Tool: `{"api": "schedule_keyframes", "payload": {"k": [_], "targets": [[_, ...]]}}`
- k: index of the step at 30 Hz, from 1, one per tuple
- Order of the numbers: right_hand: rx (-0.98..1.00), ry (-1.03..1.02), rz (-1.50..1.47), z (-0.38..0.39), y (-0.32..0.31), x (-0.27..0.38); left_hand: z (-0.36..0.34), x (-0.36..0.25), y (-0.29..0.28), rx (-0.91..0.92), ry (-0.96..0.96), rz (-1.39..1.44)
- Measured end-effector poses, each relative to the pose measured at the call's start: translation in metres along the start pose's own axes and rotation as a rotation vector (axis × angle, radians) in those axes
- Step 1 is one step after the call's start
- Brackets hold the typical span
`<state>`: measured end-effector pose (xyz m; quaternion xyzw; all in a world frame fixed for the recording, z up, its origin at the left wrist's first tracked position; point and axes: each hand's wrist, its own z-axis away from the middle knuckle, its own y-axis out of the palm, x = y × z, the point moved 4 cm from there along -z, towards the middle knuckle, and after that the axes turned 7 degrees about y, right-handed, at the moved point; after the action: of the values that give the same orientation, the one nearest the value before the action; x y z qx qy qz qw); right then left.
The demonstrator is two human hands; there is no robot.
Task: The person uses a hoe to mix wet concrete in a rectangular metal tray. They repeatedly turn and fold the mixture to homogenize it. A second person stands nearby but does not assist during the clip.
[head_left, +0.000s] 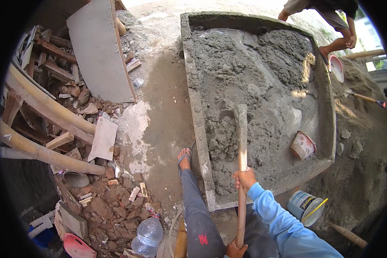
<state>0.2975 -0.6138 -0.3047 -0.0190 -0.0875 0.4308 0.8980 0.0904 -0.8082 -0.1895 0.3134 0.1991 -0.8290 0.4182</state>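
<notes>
Working grey mortar in a trough, well along but uneven by the look of it.
Nearest, the left hand (236, 249), partly cut off at the lower edge, closes round the butt of a wooden handle (242, 150); ahead of it, the right hand (245, 177) curls its fingers about the same shaft. The handle's far end is caked grey, and I cannot make out the tool's head in the mortar (266, 107). That mortar fills much of the trough (198, 116), wet-looking throughout; a tilted bucket (303, 146) sits in it near the right wall. Wetting seems mostly done; the near lumps, paler middle streak and darker far heap probably remain to be blended.
</notes>
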Motion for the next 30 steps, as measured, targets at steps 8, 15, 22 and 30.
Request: {"api": "schedule_keyframes", "payload": {"k": [8,15,22,30], "targets": [[0.432,-0.625,-0.260,-0.029,0.115,0.261,-0.244,-0.144,-0.135,-0.270,0.287,-0.583],[0.275,-0.663,-0.217,-0.069,0.245,0.381,-0.428,-0.333,-0.222,-0.322,0.318,-0.876],[0.164,-0.509,0.047,-0.096,0.195,0.326,-0.335,-0.256,-0.183,-0.168,0.179,-0.700],[0.343,-0.314,-0.068,-0.058,0.124,0.215,-0.154,-0.142,-0.102,-0.103,0.066,-0.573]]}}
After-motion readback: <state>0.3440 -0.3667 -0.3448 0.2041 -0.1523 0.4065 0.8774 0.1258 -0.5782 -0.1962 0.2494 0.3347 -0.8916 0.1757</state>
